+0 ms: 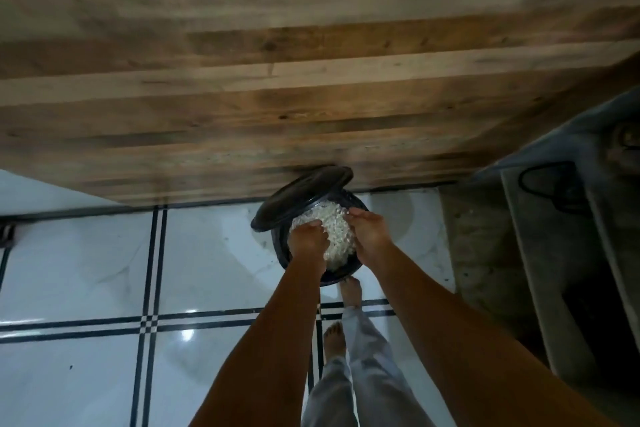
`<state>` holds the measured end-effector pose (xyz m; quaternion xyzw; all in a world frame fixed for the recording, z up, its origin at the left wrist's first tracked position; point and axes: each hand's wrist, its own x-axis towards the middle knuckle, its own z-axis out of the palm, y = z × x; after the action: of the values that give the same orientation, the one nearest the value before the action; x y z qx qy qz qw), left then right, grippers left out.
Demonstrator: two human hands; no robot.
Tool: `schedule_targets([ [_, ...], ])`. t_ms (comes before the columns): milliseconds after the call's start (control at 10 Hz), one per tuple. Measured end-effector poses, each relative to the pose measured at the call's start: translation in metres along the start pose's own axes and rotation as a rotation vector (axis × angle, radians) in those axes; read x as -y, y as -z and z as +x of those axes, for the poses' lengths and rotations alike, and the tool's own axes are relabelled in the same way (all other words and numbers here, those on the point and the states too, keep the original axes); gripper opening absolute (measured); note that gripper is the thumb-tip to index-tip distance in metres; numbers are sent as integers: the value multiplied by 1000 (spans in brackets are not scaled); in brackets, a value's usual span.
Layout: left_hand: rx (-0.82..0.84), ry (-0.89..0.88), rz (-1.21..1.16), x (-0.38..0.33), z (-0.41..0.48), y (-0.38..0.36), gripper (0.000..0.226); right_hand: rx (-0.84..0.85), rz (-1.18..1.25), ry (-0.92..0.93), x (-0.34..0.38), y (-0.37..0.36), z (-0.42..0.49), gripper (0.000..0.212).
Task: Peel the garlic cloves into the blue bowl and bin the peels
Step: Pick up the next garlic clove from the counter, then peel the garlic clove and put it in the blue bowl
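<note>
A round black pedal bin (pixel 334 282) stands on the floor with its lid (pixel 301 196) tipped up to the left. Both my hands are over its mouth with a heap of white garlic peels (pixel 335 236) between them. My left hand (pixel 308 241) curls its fingers into the left side of the heap. My right hand (pixel 370 232) grips the right side, its fingertips pinching peels near the top. How much of the heap lies inside the bin is hidden. The blue bowl and the cloves are out of view.
A wooden surface (pixel 277 80) fills the upper half, and the bin stands against its lower edge. The floor (pixel 104 270) is white tile with dark lines. My bare foot (pixel 351 291) is at the bin's base, the other foot (pixel 334 340) behind it. Concrete steps (pixel 554 253) rise at the right.
</note>
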<state>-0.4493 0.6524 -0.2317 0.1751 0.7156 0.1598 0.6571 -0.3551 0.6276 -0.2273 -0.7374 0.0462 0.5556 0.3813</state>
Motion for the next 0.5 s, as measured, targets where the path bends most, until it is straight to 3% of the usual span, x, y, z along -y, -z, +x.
schedule_targets([
  [200,-107,-120,62,-9,-21,-1,16,-33,19,79,10,9,-11,13],
  [500,26,-347,46,-15,-127,-28,23,5,294,149,32,84,-101,17],
])
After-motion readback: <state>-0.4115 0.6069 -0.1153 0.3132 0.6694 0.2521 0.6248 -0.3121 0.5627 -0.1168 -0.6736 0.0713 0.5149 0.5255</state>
